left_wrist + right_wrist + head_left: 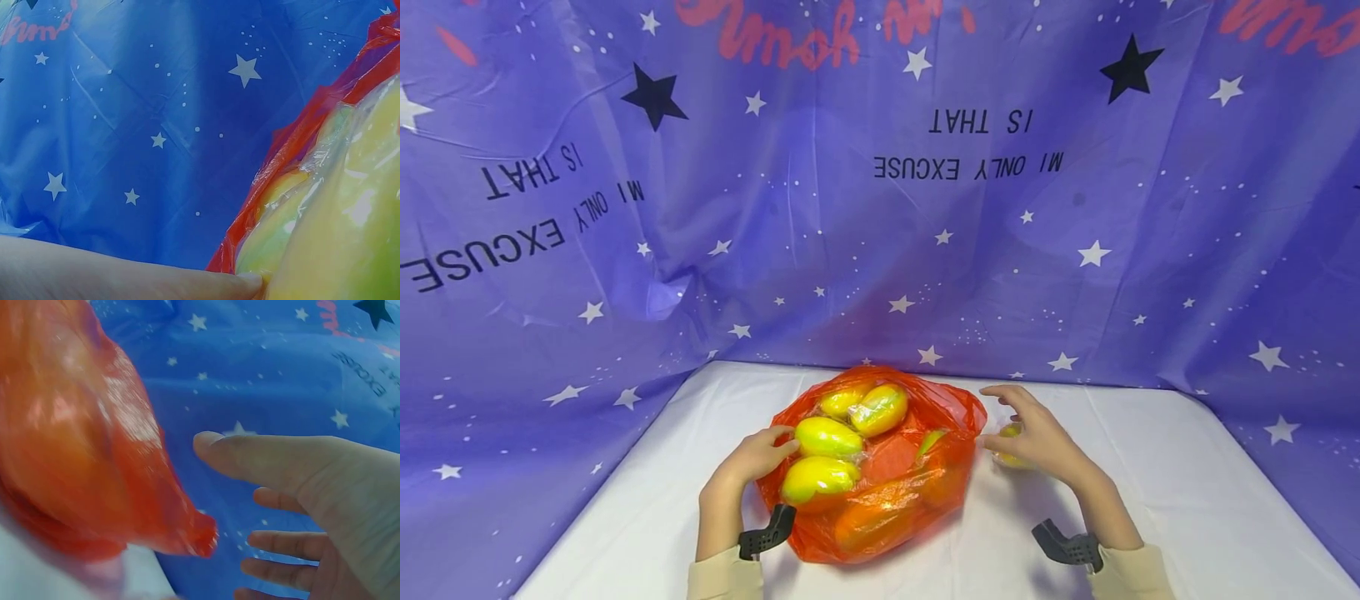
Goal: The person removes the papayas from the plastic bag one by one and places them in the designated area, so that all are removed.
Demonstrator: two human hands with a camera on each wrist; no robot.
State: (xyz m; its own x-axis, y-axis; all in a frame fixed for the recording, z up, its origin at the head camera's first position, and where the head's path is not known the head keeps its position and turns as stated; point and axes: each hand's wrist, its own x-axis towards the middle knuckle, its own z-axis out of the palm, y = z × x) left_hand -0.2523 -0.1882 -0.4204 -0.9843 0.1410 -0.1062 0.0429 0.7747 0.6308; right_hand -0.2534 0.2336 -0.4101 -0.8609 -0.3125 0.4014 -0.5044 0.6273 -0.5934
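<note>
A red plastic bag (891,462) lies with its mouth open on the white table. Inside are several yellow-green mangoes (827,437) in clear wrap; red film covers others. At the bag's left rim, my left hand (748,458) reaches over the edge. Its thumb (181,281) lies straight against a wrapped mango (350,219) in the left wrist view; the other fingers are hidden, so a pinch cannot be made out. My right hand (1037,437) is beside the bag's right edge, thumb and fingers spread, holding nothing. Behind it sits another wrapped yellow fruit (1009,450), partly hidden.
White cloth covers the table (1165,500). A purple-blue star-printed curtain (880,275) rises behind it and along both sides. Black wrist mounts (767,533) are strapped to both wrists, below tan sleeves (726,575).
</note>
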